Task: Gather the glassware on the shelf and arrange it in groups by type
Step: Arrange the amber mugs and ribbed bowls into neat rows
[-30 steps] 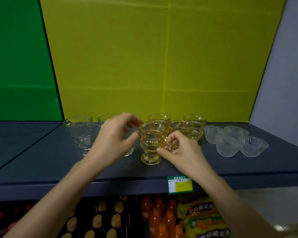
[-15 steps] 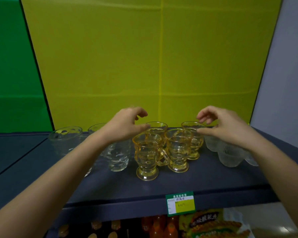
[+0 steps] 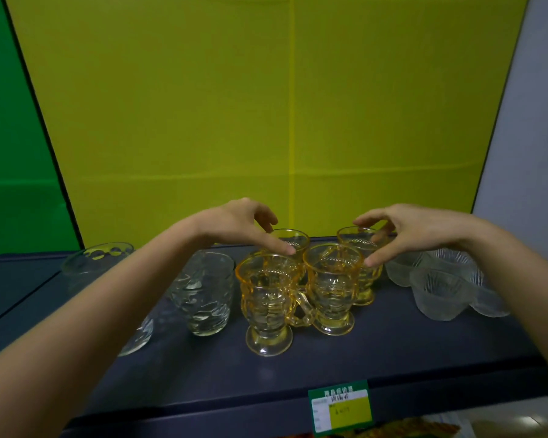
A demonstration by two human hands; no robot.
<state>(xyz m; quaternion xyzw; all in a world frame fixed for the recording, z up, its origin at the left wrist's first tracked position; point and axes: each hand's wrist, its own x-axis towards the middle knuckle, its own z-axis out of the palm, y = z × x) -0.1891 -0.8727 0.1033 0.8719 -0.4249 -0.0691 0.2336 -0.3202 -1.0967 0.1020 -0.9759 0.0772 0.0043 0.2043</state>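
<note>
Hands hover unclenched over four amber footed glass mugs (image 3: 301,279) mid-shelf: left hand (image 3: 234,226) above the left rear rim, right hand (image 3: 415,229) beside the right rear one.

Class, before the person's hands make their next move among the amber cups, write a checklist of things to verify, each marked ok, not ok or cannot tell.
1. Four amber cups stand upright, clustered together: ok.
2. Left hand empty, fingers spread over the rear left cup: ok.
3. Right hand empty, fingers by the rear right cup: ok.
4. Clear tumblers grouped at the left, apart from the amber ones: ok.
5. Frosted bowls grouped at the right: ok.
6. Left forearm clear of the tumbler below it: cannot tell.
</note>
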